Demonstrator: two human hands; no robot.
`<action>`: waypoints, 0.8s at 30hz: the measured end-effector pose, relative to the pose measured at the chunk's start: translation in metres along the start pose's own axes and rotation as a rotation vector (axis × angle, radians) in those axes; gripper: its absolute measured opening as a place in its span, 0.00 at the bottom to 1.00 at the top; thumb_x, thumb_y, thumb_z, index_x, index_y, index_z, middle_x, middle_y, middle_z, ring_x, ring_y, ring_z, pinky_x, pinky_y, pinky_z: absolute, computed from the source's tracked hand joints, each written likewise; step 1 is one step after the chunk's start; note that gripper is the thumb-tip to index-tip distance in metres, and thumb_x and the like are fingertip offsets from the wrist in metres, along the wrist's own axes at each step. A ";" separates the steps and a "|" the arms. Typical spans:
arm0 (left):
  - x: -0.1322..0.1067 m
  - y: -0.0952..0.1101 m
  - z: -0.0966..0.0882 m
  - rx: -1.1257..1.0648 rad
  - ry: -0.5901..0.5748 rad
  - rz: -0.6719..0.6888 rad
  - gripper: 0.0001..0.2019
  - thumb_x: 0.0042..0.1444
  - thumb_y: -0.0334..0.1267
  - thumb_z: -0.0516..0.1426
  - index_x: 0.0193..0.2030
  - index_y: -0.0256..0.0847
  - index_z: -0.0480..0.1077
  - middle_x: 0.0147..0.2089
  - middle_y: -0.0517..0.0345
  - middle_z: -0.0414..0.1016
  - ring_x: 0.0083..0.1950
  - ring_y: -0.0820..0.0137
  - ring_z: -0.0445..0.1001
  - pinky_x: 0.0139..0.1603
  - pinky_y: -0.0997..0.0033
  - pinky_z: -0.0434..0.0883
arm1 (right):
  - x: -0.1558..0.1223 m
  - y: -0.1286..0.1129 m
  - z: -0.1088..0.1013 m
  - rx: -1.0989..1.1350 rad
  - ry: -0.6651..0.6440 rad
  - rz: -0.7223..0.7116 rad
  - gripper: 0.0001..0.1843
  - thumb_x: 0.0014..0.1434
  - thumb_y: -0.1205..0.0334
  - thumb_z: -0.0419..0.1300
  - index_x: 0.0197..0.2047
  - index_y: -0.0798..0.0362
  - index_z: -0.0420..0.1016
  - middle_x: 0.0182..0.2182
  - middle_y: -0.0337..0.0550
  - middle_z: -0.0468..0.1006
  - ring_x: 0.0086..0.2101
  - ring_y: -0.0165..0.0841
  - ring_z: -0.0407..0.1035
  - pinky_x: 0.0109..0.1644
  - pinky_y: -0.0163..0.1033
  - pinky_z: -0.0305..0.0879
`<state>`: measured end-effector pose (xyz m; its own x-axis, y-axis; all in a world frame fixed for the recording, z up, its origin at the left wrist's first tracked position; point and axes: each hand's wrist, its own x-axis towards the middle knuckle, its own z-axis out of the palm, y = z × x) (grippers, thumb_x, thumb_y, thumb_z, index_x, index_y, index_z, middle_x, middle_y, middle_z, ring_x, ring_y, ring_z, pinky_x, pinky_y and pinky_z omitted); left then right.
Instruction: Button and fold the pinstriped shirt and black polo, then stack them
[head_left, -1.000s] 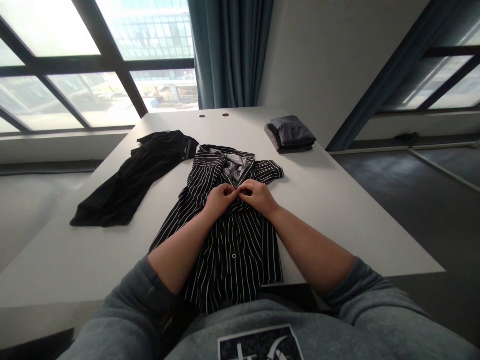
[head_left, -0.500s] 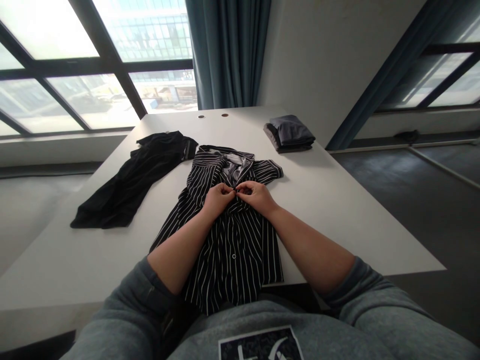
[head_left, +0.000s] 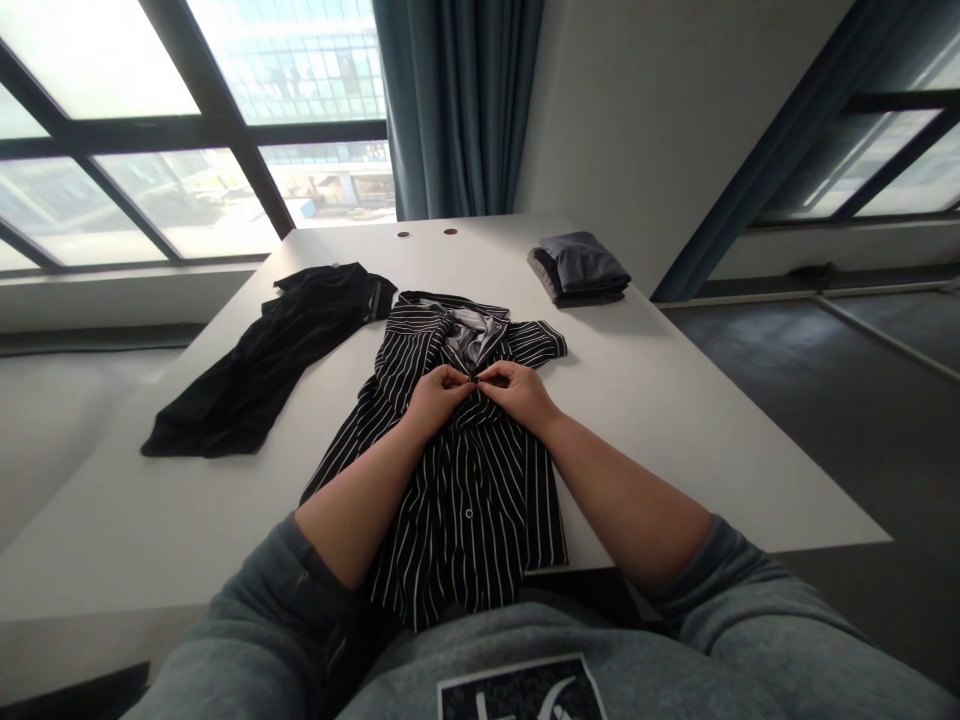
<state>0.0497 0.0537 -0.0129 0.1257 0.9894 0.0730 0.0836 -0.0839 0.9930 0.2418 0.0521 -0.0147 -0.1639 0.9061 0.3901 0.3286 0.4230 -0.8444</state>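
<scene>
Two hands meet at the middle of a striped shirt, which lies spread front-up on the worktop, its collar toward the far edge and its hem hanging over the near edge at the person's lap. The left hand is curled tight, pinching the cloth on one side of the front opening. The right hand is closed in the same way on the other side, and a small dark button shows between the fingertips of the two. The shirt looks thin, light and limp, so it would likely wrinkle and slide on the smooth top under any pull. The doubled front edges beside the button seem the firmest places to hold, being stiffer than the loose panels. A lower button shows pale further down the front. Toward the left edge a black garment lies loose, just beside the shirt's shoulder. Near the far right edge sits a folded grey cloth, well apart.
</scene>
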 end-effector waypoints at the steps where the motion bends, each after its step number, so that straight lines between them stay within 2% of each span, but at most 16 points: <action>1: 0.000 0.001 0.000 -0.022 -0.004 -0.001 0.12 0.48 0.40 0.71 0.34 0.39 0.74 0.28 0.64 0.73 0.29 0.75 0.70 0.33 0.73 0.64 | 0.000 0.000 0.000 -0.005 0.001 -0.004 0.07 0.58 0.60 0.68 0.38 0.52 0.83 0.34 0.42 0.83 0.34 0.35 0.76 0.41 0.39 0.72; 5: -0.001 0.003 0.001 -0.053 -0.014 -0.005 0.13 0.47 0.40 0.71 0.34 0.40 0.73 0.29 0.63 0.75 0.30 0.74 0.71 0.34 0.73 0.66 | 0.000 -0.004 -0.002 -0.030 0.006 -0.029 0.05 0.57 0.61 0.67 0.37 0.52 0.83 0.33 0.41 0.83 0.34 0.35 0.76 0.40 0.40 0.72; 14: -0.002 0.008 0.000 0.098 0.016 -0.015 0.11 0.52 0.43 0.68 0.39 0.39 0.79 0.31 0.58 0.79 0.32 0.70 0.75 0.36 0.71 0.68 | -0.001 -0.016 -0.004 -0.160 -0.026 -0.170 0.04 0.59 0.66 0.64 0.33 0.50 0.80 0.32 0.40 0.79 0.33 0.33 0.73 0.40 0.39 0.69; 18: -0.003 0.010 -0.001 0.180 -0.009 0.033 0.10 0.53 0.44 0.66 0.35 0.40 0.79 0.31 0.58 0.79 0.32 0.70 0.73 0.35 0.70 0.67 | 0.000 -0.017 -0.003 -0.224 -0.037 -0.263 0.07 0.60 0.70 0.62 0.33 0.50 0.78 0.32 0.40 0.78 0.34 0.34 0.73 0.41 0.39 0.68; 21: -0.003 0.010 -0.002 0.138 -0.029 -0.011 0.10 0.53 0.45 0.66 0.33 0.39 0.78 0.29 0.59 0.77 0.30 0.71 0.71 0.34 0.71 0.65 | 0.000 -0.018 -0.003 -0.253 -0.045 -0.307 0.08 0.61 0.72 0.61 0.32 0.50 0.78 0.33 0.41 0.78 0.35 0.34 0.73 0.42 0.39 0.68; 24: -0.003 0.010 -0.001 0.064 -0.048 -0.044 0.12 0.52 0.46 0.66 0.32 0.38 0.77 0.27 0.60 0.75 0.29 0.73 0.69 0.32 0.72 0.63 | 0.000 -0.019 -0.003 -0.248 -0.037 -0.286 0.08 0.60 0.72 0.62 0.33 0.51 0.78 0.32 0.40 0.78 0.34 0.33 0.73 0.42 0.38 0.68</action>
<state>0.0493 0.0501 -0.0031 0.1672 0.9856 0.0233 0.1527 -0.0492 0.9870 0.2381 0.0439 0.0028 -0.3136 0.7516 0.5803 0.4791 0.6529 -0.5867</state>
